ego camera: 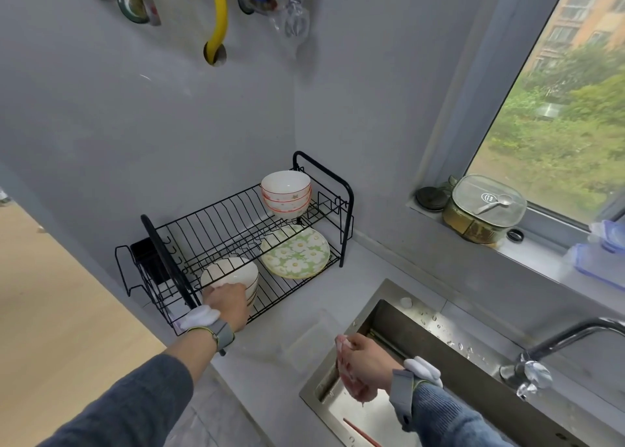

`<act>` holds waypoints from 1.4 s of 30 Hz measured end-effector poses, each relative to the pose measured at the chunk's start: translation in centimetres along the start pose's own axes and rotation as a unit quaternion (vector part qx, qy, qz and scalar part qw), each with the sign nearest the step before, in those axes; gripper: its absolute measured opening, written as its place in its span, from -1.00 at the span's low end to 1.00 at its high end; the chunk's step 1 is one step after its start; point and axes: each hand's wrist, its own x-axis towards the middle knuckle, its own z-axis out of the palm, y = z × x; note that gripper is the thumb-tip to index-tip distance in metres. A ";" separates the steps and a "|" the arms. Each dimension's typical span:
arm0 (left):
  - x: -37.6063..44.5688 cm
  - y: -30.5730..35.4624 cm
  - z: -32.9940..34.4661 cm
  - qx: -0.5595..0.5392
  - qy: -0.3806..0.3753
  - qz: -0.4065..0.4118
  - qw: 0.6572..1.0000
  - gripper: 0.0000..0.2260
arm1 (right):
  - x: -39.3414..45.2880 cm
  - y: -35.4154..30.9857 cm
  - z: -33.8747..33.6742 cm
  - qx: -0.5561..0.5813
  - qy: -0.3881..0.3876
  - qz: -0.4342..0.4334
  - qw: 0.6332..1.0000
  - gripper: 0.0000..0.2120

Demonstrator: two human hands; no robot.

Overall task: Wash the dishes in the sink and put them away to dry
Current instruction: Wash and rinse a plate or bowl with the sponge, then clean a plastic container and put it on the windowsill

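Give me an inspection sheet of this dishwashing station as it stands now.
Surface: grey countertop with a sunken steel sink, wet along the far rim.
Job's things: black two-tier dish rack; stacked bowls on the top tier; flowered plate and white bowls on the lower tier; red chopsticks in the sink.
Clutter: lidded container with a spoon on top and plastic boxes on the windowsill.
Hands: left hand grips the white bowls' rim; right hand holds a pink cloth over the sink.
Cables: yellow hose and metal hoses on the wall.
Surroundings: faucet, window onto greenery.
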 end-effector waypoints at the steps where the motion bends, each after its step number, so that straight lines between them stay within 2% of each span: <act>1: 0.2 -0.3 0.3 0.001 -0.002 0.007 1.000 -0.73 | -0.1 0.1 0.0 -0.002 0.002 -0.007 1.000 -0.72; 4: 0.4 -0.9 0.7 -0.012 -0.002 0.016 1.000 -0.71 | -0.5 0.0 -0.1 0.008 0.011 -0.013 1.000 -0.81; 8: 0.8 -0.1 0.5 -0.023 0.011 0.031 0.999 -0.67 | -1.8 1.6 -0.1 -0.002 0.010 0.009 1.000 -0.71; 10: 1.1 0.1 0.8 -0.020 0.002 0.029 0.999 -0.65 | -2.0 3.0 -0.2 -0.014 0.024 0.016 0.999 -0.71; 13: 1.9 -0.6 1.6 -0.013 -0.023 0.046 0.999 -0.66 | -2.5 4.2 -0.9 0.059 0.048 0.078 0.994 -0.78; 17: 2.3 -0.1 2.3 -0.068 -0.024 0.037 0.997 -0.60 | -4.0 6.0 -2.1 0.057 0.080 0.098 0.990 -0.76; 21: 0.9 2.4 1.7 -0.096 0.063 0.049 0.992 -0.37 | -5.0 10.1 -2.1 0.098 0.082 0.147 0.981 -0.72; 23: -0.3 3.8 0.8 -0.113 0.117 0.089 0.983 -0.38 | -5.7 11.8 -2.4 0.117 0.083 0.155 0.977 -0.77; 25: -2.2 6.4 -0.1 -0.126 0.133 0.154 0.971 -0.46 | -7.0 12.2 -2.7 0.156 0.095 0.179 0.967 -0.82; 27: -4.7 9.9 -0.3 -0.143 0.093 0.245 0.954 -0.55 | -7.9 13.7 -2.5 0.183 0.105 0.204 0.956 -0.77; 29: -7.2 13.8 1.1 -0.150 0.016 0.347 0.926 -0.60 | -8.5 16.1 -2.0 0.162 0.131 0.220 0.953 -0.75; 32: -10.5 19.1 4.5 -0.121 -0.146 0.439 0.878 -0.58 | -9.5 20.1 -0.7 0.103 0.158 0.250 0.950 -0.77; 34: -12.1 22.3 7.0 -0.090 -0.236 0.455 0.854 -0.62 | -9.8 23.0 -0.2 0.077 0.153 0.290 0.941 -0.83; 37: -13.6 26.0 10.1 -0.041 -0.310 0.439 0.842 -0.66 | -9.6 27.5 0.2 0.062 0.132 0.321 0.936 -0.82; 42: -13.2 30.5 13.9 0.022 -0.349 0.405 0.845 -0.64 | -10.2 28.1 -1.6 0.059 0.129 0.330 0.933 -0.92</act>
